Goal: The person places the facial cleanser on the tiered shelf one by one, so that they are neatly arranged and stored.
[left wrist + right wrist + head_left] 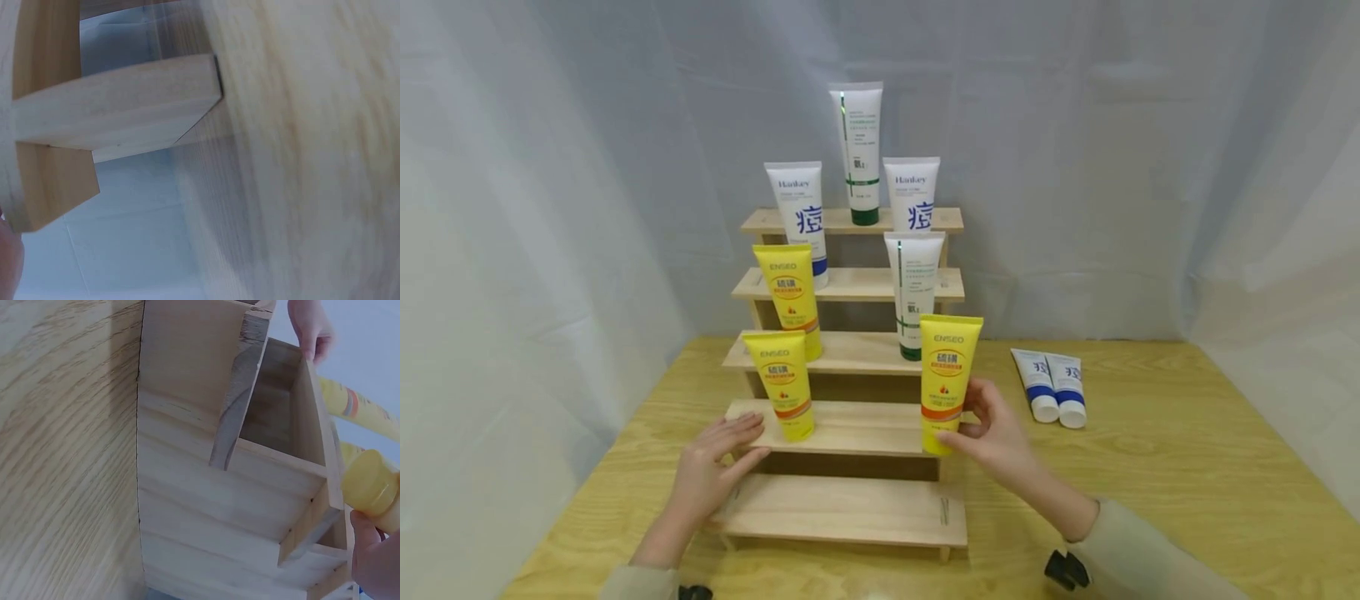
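Note:
My right hand (1000, 433) pinches a yellow squeeze tube (951, 375) low down, near its cap, at the right end of the second step from the bottom of a wooden tiered stand (842, 508). In the right wrist view the tube's yellow cap (369, 481) is beside the thumb, close to the step's edge; whether it bears weight there I cannot tell. My left hand (711, 467) grips the left end of that same step, fingers on top and thumb at the front edge. Just beside those fingers stands another yellow tube (784, 387), cap down.
Higher steps carry a third yellow tube (790, 292), white-and-blue tubes (801, 217) and white-and-green tubes (859, 150), all upright. Two white-and-blue tubes (1048, 387) lie side by side on the wood-grain table (1150, 467), right of the stand. A pale curtain (1075, 167) hangs behind.

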The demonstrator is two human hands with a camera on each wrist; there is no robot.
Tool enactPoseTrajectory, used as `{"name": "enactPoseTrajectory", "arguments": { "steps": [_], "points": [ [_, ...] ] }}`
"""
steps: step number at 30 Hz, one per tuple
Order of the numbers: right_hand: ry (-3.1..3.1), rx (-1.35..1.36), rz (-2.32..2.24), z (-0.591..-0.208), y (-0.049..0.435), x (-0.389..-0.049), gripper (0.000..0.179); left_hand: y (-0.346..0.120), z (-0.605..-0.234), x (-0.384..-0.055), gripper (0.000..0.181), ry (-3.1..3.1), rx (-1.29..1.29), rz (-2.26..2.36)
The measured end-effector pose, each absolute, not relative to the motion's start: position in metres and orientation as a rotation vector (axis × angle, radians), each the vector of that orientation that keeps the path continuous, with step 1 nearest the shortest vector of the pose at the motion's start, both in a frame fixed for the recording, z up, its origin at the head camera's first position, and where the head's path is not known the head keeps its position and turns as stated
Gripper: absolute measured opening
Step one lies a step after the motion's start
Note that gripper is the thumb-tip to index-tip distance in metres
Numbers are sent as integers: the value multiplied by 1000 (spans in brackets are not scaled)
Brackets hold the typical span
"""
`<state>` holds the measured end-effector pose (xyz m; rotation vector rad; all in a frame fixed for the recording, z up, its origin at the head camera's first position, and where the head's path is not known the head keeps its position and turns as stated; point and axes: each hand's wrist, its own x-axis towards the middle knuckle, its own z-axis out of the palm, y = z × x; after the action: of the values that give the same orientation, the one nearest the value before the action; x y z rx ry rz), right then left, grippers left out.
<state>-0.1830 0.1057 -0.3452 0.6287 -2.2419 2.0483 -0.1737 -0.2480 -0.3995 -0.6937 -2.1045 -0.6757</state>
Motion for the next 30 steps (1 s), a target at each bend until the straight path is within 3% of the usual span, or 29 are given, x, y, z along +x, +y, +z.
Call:
{"name": "enactPoseTrajectory", "arguments": {
  "steps": [14, 30],
  "points": [
    [-2127, 885, 2012, -361, 88, -201, 59, -249, -402, -174, 34, -2168, -666, -703],
    [-2154, 902, 2029, -362, 81, -204, 62, -249, -401, -174, 33, -2104, -692, -688]
  ]
}}
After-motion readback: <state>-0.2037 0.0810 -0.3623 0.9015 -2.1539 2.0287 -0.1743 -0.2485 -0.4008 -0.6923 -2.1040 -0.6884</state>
